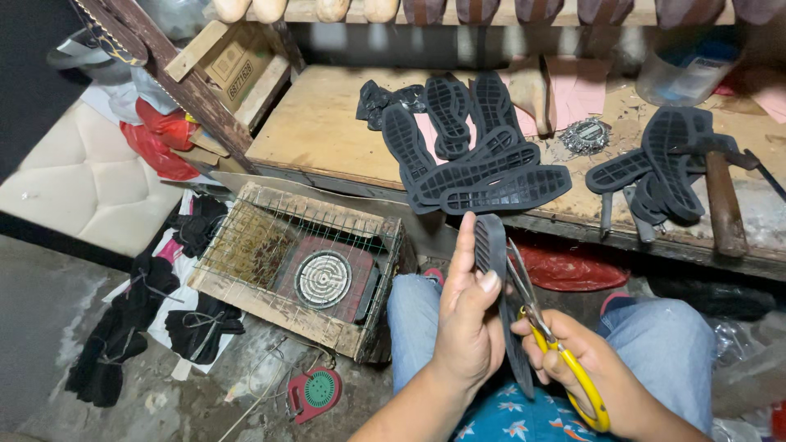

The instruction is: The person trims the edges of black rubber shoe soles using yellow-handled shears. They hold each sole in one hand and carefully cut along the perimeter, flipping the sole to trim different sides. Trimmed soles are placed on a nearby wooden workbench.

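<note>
left hand closed around a black rubber shoe sole, held upright over the lap | right hand just beside it, fingers through yellow-handled scissors, blades against the sole's edge | stacked soles on the workbench beyond both hands | caged electric heater left of the left hand

Pile of soles on workbench, hammer to its right, wire-caged heater below left.
</note>
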Action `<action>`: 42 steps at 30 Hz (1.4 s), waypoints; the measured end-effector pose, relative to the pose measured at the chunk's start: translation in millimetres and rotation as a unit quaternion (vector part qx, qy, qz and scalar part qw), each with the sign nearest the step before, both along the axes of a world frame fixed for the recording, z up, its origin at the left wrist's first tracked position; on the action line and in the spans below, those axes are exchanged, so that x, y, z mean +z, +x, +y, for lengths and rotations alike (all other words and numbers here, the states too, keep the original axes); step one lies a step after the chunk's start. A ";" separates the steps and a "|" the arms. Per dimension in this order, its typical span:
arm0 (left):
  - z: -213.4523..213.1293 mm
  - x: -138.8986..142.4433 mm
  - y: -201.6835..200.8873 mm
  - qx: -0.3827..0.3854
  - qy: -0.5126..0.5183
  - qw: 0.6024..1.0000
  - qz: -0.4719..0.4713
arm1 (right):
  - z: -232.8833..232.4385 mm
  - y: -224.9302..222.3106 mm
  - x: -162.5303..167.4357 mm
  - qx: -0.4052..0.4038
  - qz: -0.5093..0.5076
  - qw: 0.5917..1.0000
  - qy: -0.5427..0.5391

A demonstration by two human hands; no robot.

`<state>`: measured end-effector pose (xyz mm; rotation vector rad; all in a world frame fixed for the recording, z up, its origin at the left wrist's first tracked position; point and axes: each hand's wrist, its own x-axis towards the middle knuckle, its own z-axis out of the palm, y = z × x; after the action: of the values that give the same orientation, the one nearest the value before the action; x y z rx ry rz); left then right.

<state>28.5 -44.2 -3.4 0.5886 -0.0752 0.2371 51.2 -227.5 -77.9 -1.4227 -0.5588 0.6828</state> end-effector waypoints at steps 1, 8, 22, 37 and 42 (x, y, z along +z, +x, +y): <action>-1.1 0.1 1.2 0.014 0.021 0.999 0.028 | 0.2 0.2 -0.6 -0.004 0.007 1.000 0.002; 8.2 0.4 8.7 0.085 0.181 0.979 0.036 | -2.4 4.5 -3.5 -0.010 0.042 0.999 -0.009; 22.6 -8.8 17.3 0.092 0.191 0.976 0.049 | -9.8 14.3 -5.4 -0.047 0.106 0.992 -0.041; 24.2 -9.5 17.8 0.101 0.193 0.974 0.061 | -11.7 15.9 -19.9 -0.127 0.126 0.976 -0.126; 21.9 -3.5 9.9 0.108 0.265 0.954 0.087 | -10.6 18.0 -20.9 -0.080 0.020 0.995 -0.047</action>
<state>38.4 -22.3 -7.0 1.1528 0.1008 0.3813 69.2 -238.1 -98.8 -1.5197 -0.3808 0.6141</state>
